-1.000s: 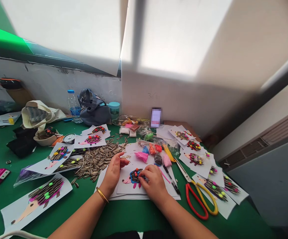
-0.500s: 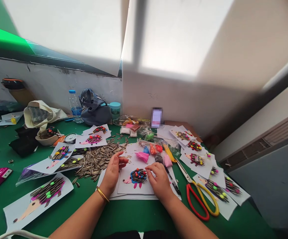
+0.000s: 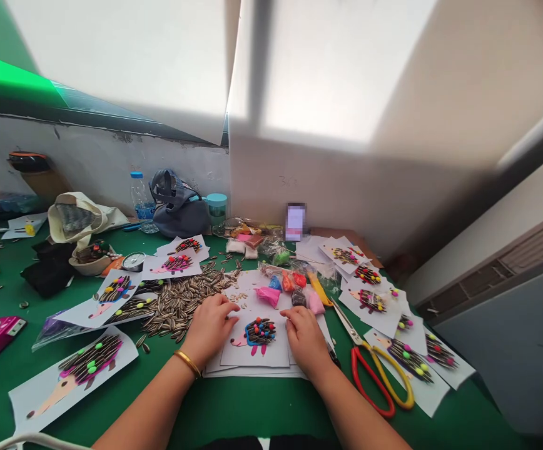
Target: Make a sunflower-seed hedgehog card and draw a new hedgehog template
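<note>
Between my hands lies a white paper card (image 3: pixel 234 357) bearing a hedgehog picture (image 3: pixel 261 332) with a blue outline, sunflower-seed spines, red and blue dots and pink feet. My left hand (image 3: pixel 209 326) is at the card's upper left edge, fingers apart and holding nothing. On the other side, my right hand (image 3: pixel 305 336) is at the card's right edge, its fingers loosely bent and apart with nothing in them. Whether either hand presses on the paper, I cannot tell. Just beyond sit a pink clay packet (image 3: pixel 268 295) and blue, red and black clay lumps. A pen (image 3: pixel 334 356) is mostly hidden behind my right hand.
Red-and-yellow-handled scissors (image 3: pixel 370 369) lie right of my right hand. Finished-looking hedgehog cards (image 3: pixel 375 312) overlap at the right, and another card (image 3: pixel 74 381) lies front left. A sunflower seed pile (image 3: pixel 184 300) spreads behind my left hand. Bottle (image 3: pixel 142 203) and bag (image 3: pixel 180 209) stand behind.
My left hand has turned palm-down and lowered toward the card's left edge. My right hand has drawn back rightward from the hedgehog to the card's right edge. The card has barely moved.
</note>
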